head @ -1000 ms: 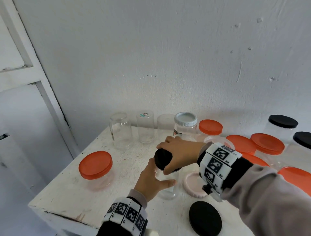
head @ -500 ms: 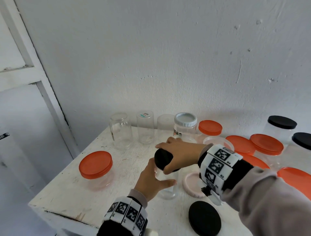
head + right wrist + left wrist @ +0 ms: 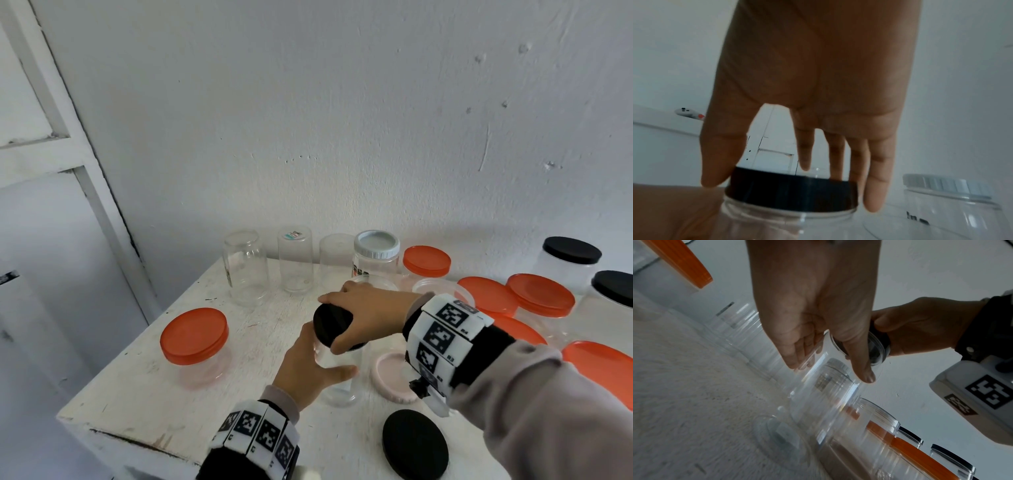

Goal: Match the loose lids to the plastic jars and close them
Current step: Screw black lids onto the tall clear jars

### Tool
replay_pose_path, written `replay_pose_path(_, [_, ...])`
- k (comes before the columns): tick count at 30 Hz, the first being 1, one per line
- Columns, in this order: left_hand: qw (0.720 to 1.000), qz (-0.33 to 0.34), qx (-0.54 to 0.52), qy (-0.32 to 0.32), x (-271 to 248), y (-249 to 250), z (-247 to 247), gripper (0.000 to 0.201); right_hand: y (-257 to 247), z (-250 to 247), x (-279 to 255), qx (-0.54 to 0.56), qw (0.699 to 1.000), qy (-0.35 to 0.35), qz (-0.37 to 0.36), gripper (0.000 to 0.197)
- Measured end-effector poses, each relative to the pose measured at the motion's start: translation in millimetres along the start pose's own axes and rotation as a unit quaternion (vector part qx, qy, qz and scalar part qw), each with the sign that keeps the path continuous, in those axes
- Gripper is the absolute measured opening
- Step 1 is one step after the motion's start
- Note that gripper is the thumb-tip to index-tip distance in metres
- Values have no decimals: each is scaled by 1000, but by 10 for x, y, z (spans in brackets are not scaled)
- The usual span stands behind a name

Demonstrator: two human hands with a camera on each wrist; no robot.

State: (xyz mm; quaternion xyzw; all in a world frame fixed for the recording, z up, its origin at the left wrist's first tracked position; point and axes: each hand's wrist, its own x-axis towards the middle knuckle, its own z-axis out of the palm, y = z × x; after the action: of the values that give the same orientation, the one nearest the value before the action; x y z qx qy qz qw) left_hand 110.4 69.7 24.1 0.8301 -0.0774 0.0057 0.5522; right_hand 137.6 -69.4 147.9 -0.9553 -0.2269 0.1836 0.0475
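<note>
Left hand (image 3: 310,368) wraps the clear jar (image 3: 339,383) standing mid-table (image 3: 144,387), bracing it. Right hand (image 3: 370,313) grips the black lid (image 3: 330,323) seated on its mouth; best keep it level and twist until snug.

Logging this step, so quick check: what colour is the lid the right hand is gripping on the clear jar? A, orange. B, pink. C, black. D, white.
C: the right hand curls its fingers around a black lid seated on the clear jar, which the left hand steadies.
</note>
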Motion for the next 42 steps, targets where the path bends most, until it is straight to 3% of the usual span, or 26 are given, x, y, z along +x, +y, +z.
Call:
replay_pose_path(4, [1000,-3,10,3,3,15,-2,76,22,-30,-15,7,999,5,-31,77])
replay_pose_path(11, [1000,-2,-9,-1,-4,-1,-4,72,7,54,22,-29,998,47,23,83])
replay_pose_path(20, [1000,1,21,4,5,22,-11,74,-32,-38,13,-31,999,-14,-38,77])
replay_pose_path(29, [1000,-1,-7,-3,-2,2,7,71,-88,57,60,-84,995,58,16,77])
replay_pose_path(35, [1000,2,9,-2,-15,24,-12,73,-21,-47,38,-33,999,-29,-17,86])
replay_pose_path(38, [1000,8,11,7,-21,22,-1,70,22,-18,37,-24,999,8,-20,81])
replay_pose_path(42, [999,4,-4,42,-41,11,78,68,15,205,55,-55,992,102,44,86])
